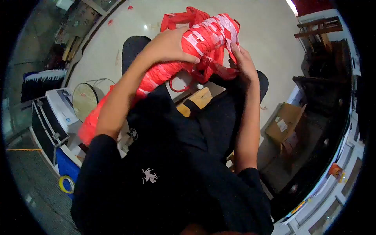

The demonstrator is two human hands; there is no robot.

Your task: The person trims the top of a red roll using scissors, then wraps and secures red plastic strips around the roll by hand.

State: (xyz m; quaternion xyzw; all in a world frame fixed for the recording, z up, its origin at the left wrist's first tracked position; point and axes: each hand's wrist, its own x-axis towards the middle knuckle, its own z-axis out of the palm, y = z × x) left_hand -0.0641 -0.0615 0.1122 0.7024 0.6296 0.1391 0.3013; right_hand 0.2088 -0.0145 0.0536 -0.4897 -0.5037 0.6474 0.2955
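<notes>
A long roll wrapped in red and white plastic strip (160,73) lies slantwise across my lap, from the lower left to the upper middle. Around its upper part curls my left hand (170,46), with the thumb on top of the wrapping. My right hand (243,62) pinches a strip of the same plastic at the roll's upper right end. Loose red plastic (176,20) bunches behind the roll, and more hangs below it between my hands.
A wooden block with a dark band (200,100) shows between my legs. An open cardboard box (285,123) stands on the right. At the left are a round mirror-like disc (85,101), a black case (47,122) and a yellow tape roll (66,184).
</notes>
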